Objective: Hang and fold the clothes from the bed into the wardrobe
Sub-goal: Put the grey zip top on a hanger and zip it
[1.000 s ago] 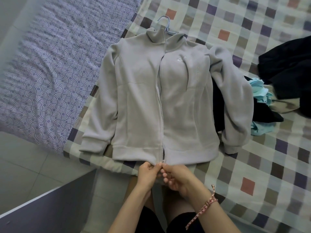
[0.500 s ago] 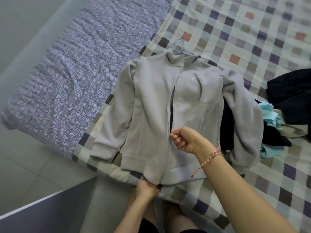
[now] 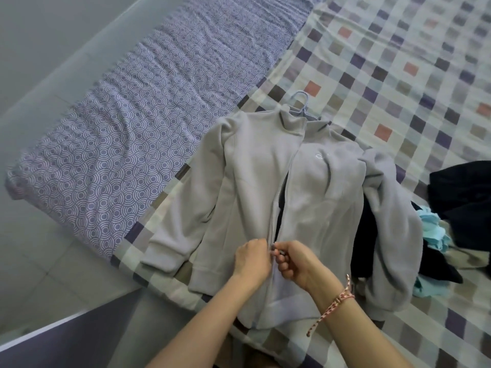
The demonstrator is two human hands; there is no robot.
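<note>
At the bed's near edge, the left hand (image 3: 251, 257) pinched the grey jacket (image 3: 247, 181) beside its zip, while the right hand (image 3: 295, 261) clenched its fingers on the zip pull (image 3: 273, 245). Farther back, the jacket lay flat on the checked blanket (image 3: 398, 75), a hanger (image 3: 300, 104) poking from its collar.

The jacket (image 3: 252, 181) in front of you is soft, matt grey cloth with a fleecy nap. Its zipper (image 3: 276, 208) shows small pale teeth with a faint shine. The hanger (image 3: 307, 103) at the collar looks like smooth pale-blue plastic. Underneath is a matt checked quilt (image 3: 398, 75). At upper left lies a crinkled printed sheet (image 3: 132, 128). Your bracelet (image 3: 342, 298) is braided cord.
</note>
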